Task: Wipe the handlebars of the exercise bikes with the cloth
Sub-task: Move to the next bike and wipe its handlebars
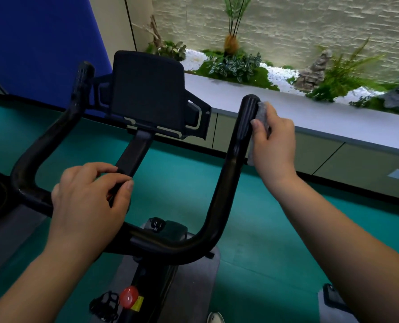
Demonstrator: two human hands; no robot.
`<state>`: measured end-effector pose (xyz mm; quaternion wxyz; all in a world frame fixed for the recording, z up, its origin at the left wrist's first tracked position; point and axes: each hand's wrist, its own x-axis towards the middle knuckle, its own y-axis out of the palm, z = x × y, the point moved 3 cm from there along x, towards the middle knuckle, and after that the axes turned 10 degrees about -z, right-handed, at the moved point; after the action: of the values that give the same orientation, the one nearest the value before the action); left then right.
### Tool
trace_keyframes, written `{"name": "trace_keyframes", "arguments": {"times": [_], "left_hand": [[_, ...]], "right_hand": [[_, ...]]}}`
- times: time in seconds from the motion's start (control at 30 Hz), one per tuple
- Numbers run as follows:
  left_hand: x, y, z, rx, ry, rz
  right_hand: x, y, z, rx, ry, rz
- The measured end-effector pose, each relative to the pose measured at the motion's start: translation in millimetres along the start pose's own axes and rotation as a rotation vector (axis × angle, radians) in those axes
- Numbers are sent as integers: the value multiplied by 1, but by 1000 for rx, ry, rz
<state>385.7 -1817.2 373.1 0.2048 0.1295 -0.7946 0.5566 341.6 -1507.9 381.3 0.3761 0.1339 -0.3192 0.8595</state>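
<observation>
A black U-shaped handlebar (219,199) of an exercise bike fills the middle of the view. Its right arm rises to a rounded tip (249,103). My right hand (275,145) presses a grey cloth (262,113) against the outer side of that right arm, just below the tip. My left hand (89,201) grips the handlebar's cross section beside the centre stem (133,157), fingers curled over it. The left arm of the handlebar (54,134) is bare, ending in a ribbed grip (84,73).
A black tablet holder (149,94) stands on the stem ahead. A red knob (129,296) and a pedal (104,304) sit on the bike frame below. A grey ledge (333,117) with plants and stones runs along the right. A blue panel (42,43) stands at the left. The floor is green.
</observation>
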Motion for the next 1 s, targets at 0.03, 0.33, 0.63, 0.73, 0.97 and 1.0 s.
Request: {"name": "trace_keyframes", "arguments": {"times": [0.03,0.33,0.63,0.73,0.97,1.0], "left_hand": [[1,0,-1,-6,2,-8],[19,14,-52,-172,150,-129],[38,19,-105,-221,273,-81],[45,24,-124,-194,297,-17],[55,40,-130,-98,354,82],[56,40,-130,-93,357,88]], "right_hand": [[3,2,-2,0,9,0],[-15,5,-11,65,33,68],[28,13,-4,130,68,43],[10,13,-11,189,57,56],[-45,12,-30,205,138,185],[-29,12,-24,220,140,165]]}}
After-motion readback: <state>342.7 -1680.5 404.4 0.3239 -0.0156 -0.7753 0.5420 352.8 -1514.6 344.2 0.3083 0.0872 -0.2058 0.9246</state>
